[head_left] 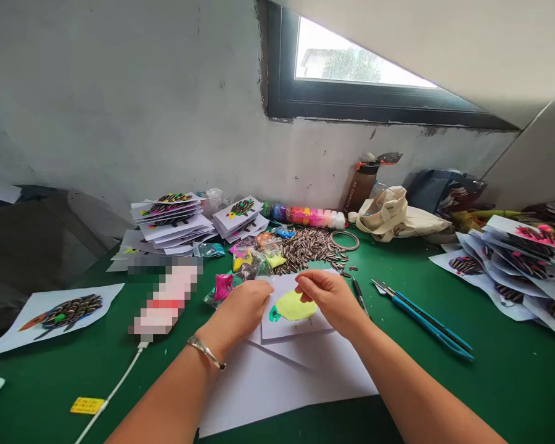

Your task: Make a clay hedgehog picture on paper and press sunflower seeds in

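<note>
A white card [277, 333] lies on larger white sheets [268, 394]. On it is a flat yellow clay bird body [298, 308] with a teal clay head [274, 313] and thin drawn legs. My left hand [243, 305], with a bangle on its wrist, is closed at the card's left edge, fingertips pressed together. Over the card's upper right part, my right hand [330, 299] has thumb and forefinger pinched close to the yellow body. Whatever either pinch holds is too small or hidden to make out.
Behind the card lie sunflower seeds [309, 246], clay packets [222, 287] and a tape roll [345, 240]. Blue tweezers [430, 324] and a black pen [359, 296] are at right. Card stacks [171, 228] stand left, others [518, 265] far right. A cable [120, 382] crosses the front left.
</note>
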`<state>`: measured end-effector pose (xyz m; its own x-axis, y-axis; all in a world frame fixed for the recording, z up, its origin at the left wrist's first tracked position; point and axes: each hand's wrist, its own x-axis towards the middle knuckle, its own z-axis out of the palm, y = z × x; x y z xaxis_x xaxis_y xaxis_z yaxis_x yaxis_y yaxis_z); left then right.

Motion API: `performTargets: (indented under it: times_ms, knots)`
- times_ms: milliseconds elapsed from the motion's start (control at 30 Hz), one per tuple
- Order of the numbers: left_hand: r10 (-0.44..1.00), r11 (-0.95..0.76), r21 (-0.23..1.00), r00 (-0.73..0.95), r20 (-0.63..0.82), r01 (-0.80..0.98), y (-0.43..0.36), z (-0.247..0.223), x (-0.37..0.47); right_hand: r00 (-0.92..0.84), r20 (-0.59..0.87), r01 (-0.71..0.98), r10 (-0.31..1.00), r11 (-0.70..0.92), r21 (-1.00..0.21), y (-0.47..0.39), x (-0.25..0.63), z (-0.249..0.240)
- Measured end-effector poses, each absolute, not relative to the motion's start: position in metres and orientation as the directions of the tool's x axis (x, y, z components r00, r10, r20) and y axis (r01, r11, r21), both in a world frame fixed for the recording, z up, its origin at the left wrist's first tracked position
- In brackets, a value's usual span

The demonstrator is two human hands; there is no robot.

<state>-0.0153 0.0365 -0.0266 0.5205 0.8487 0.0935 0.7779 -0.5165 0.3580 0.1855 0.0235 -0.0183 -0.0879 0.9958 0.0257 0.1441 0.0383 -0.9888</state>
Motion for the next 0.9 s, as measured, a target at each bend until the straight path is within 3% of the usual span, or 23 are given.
performTargets:
  times_ms: [367,600,900]
  knots:
    - [0.802,-0.584,0.337,0.588,0.105,0.738,0.039,-0.028,-0.017,-0.122,0.034,0.259,0.992,0.065,-0.964,0.025,0.184,-0.032]
    - [0.758,-0.629,0.338,0.648,0.07,0.7,0.038,-0.028,-0.012,-0.163,0.176,0.43,0.971,0.231,-0.873,0.023,0.182,-0.036]
    - [0.773,-0.598,0.4,0.632,0.057,0.695,0.035,-0.022,-0.011,-0.273,0.2,0.578,0.941,0.327,-0.748,0.019,0.176,-0.034]
